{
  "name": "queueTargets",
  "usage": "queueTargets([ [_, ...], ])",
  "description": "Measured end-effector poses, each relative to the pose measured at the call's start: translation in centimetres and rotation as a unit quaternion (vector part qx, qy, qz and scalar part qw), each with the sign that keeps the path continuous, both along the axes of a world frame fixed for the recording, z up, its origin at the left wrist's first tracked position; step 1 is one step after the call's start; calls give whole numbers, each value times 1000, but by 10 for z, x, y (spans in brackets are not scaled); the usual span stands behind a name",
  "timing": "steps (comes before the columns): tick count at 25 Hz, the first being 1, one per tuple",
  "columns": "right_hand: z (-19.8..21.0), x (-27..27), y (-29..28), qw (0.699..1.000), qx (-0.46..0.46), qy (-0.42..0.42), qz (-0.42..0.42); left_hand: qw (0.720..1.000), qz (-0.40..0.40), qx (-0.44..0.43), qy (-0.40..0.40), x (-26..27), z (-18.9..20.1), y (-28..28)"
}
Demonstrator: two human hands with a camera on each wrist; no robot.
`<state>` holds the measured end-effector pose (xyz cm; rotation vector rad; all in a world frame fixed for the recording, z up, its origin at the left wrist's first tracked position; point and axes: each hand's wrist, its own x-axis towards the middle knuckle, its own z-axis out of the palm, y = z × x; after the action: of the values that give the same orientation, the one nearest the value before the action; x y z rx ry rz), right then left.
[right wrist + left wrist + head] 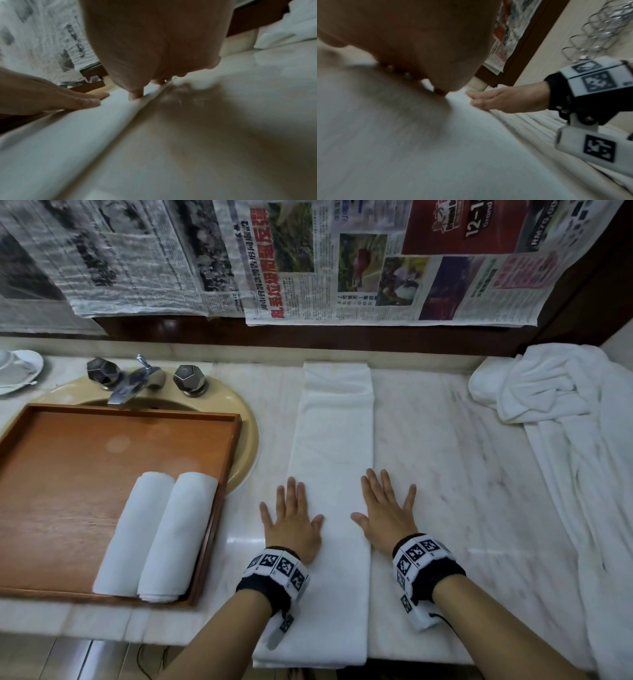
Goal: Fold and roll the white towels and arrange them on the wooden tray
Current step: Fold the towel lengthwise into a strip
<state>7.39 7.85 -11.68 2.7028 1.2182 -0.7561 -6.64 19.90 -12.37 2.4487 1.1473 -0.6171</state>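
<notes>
A white towel [334,460], folded into a long narrow strip, is laid lengthwise across the marble bench [462,460], its near end hanging just over the front edge. It is pressed flat by both hands, probably so that the fold is smoothed before rolling is begun. The left hand [291,525] is laid on the strip's left edge, the right hand [387,515] on its right edge and partly on the bare bench; the fingers of both are straight and spread, and nothing is gripped. Two rolled towels [157,539] are already set side by side in the near right corner of the wooden tray [68,474], which is placed over the sink [246,419], close to the work. A heap of unfolded towels [561,392] is kept at the far right.

The whole layout is given only by the head view. The thick layered edge of the strip beside the right thumb is shown by the left wrist view, and fingertips bearing down along that edge by the right wrist view, though both are blurred.
</notes>
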Motion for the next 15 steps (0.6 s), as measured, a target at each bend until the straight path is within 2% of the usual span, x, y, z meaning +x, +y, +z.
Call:
queueTargets([
  [1,5,1,4,1000,12,2,-2,1000,9,-5,3,7,5,-2],
  [2,10,4,10,999,29,12,-7,999,7,-18,-28,20,12,-2],
  [4,15,11,19,998,43,51,-16,985,-74,-71,-139,46,11,0],
  [6,13,14,22,997,21,77,-9,970,-150,-90,-168,53,5,9],
  [7,10,16,22,998,6,69,-2,977,-130,-77,-153,55,-1,17],
  [8,6,15,21,998,-6,59,0,988,-47,-62,-134,55,-4,26],
  [9,5,13,21,999,-8,54,-3,990,76,-45,-107,58,-3,36],
  [10,4,11,20,999,-7,52,-9,980,171,-55,-87,64,5,43],
  [11,4,9,20,999,-3,50,-13,976,190,-63,-87,71,14,43],
  [12,4,7,22,999,1,44,-14,980,142,-68,-123,80,21,41],
  [13,4,5,23,999,-2,40,-15,982,40,-84,-164,86,23,35],
  [15,3,3,25,999,-19,24,-10,966,-131,-132,-182,89,19,32],
])
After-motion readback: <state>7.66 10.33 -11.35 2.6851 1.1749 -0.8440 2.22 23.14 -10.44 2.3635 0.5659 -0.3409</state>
